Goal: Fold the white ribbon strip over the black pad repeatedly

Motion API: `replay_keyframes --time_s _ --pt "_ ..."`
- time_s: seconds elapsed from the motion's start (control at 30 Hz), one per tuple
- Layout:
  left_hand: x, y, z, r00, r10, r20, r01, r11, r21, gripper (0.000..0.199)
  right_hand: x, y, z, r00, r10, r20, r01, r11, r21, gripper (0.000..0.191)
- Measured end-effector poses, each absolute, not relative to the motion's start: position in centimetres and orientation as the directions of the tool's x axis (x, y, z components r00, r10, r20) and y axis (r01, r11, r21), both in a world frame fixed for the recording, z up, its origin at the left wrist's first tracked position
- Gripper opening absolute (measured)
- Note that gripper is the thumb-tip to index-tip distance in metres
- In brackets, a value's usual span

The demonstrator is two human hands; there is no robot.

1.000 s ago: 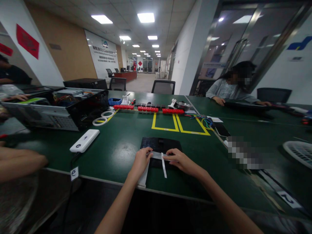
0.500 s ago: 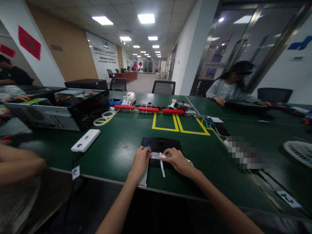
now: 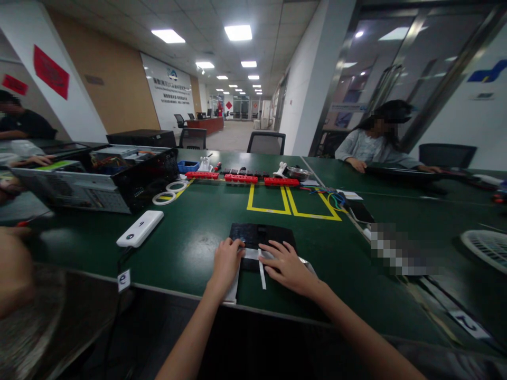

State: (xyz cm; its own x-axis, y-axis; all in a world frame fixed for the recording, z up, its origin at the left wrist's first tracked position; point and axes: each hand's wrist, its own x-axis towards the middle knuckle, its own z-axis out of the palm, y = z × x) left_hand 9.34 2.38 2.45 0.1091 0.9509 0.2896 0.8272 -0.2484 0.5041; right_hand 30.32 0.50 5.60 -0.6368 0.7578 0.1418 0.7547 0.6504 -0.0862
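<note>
A flat black panel lies on the green table, with a wide white strip across its lower part. My left hand is closed at the strip's left end, fingers bent together over it. Flat on the panel's right half rests my right hand, its fingers spread over the strip. A narrow white tail hangs from the strip toward me, just left of my right hand. Under my left wrist, more white strip reaches the table edge. My right hand hides part of the panel.
A white power bank with a cable lies left, in front of an opened computer case. White rings, red holders and yellow tape outlines are farther back. A white basket stands right. People sit on both sides.
My right hand has gone from pinching the strip to lying flat with fingers spread. My left hand stays nearly in place. The neighbour's arm at the left has pulled back.
</note>
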Motion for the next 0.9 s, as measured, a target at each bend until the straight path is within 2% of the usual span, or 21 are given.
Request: replay_keyframes --time_s 0.1,0.23,0.3,0.6,0.77,0.9 --pt "9.3 2.2 2.6 0.098 0.956 0.278 0.856 -0.223 0.466 0.013 29.7 0.2 4.9 -0.665 0.73 0.158 0.732 0.679 -0.054 0.038" --pt "9.4 2.2 2.6 0.09 0.958 0.271 0.878 -0.205 0.432 0.014 29.1 -0.5 3.5 -0.671 0.704 0.231 0.736 0.67 0.097 0.043" --pt "9.4 2.2 2.6 0.095 0.959 0.269 0.884 -0.205 0.42 0.015 29.2 -0.8 3.2 -0.685 0.693 0.225 0.726 0.675 0.13 0.046" --pt "9.5 2.0 2.4 0.106 0.954 0.28 0.892 -0.216 0.398 0.014 30.5 -1.5 4.0 -0.676 0.727 0.12 0.736 0.673 0.074 0.049" --pt "9.2 2.1 2.3 0.129 0.942 0.31 0.874 -0.255 0.413 0.013 30.3 -1.7 3.9 -0.671 0.731 0.128 0.741 0.669 0.067 0.05" --pt "7.4 2.0 3.2 0.193 0.921 0.339 0.827 -0.338 0.449 0.015 31.4 -1.9 4.7 -0.6 0.771 0.214 0.792 0.611 0.021 0.053"
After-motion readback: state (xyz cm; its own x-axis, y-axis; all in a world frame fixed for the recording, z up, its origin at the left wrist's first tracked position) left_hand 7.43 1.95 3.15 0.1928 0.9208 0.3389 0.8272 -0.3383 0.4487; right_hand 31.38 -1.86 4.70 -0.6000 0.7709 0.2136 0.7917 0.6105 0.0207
